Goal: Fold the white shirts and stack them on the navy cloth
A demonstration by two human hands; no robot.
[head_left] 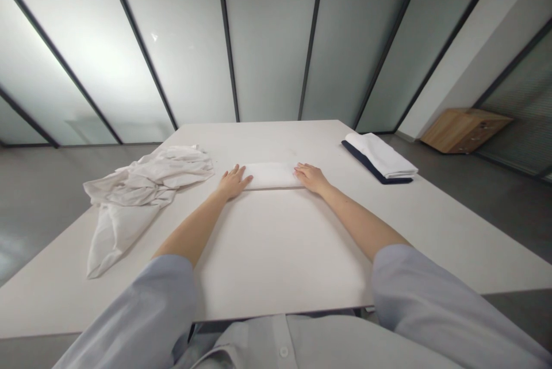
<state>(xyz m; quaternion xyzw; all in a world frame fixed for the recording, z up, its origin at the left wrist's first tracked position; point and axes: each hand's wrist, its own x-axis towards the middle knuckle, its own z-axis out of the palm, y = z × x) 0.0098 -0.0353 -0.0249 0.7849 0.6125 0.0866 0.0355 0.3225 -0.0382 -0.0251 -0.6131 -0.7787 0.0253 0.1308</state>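
Observation:
A folded white cloth point(271, 176) lies flat on the white table point(276, 140), straight ahead of me. My left hand point(234, 181) rests palm down against its left end, and my right hand point(311, 178) lies palm down on its right end. Neither hand grips it. To the left sits a crumpled white cloth point(142, 188), its corner hanging near the table's left edge. At the right side lies a folded white garment on a dark navy one point(379, 156).
The table's far edge runs in front of frosted glass panels with dark frames. Grey floor surrounds the table. A low wooden cabinet point(463, 130) stands on the floor at the far right. My pale blue sleeves fill the lower corners.

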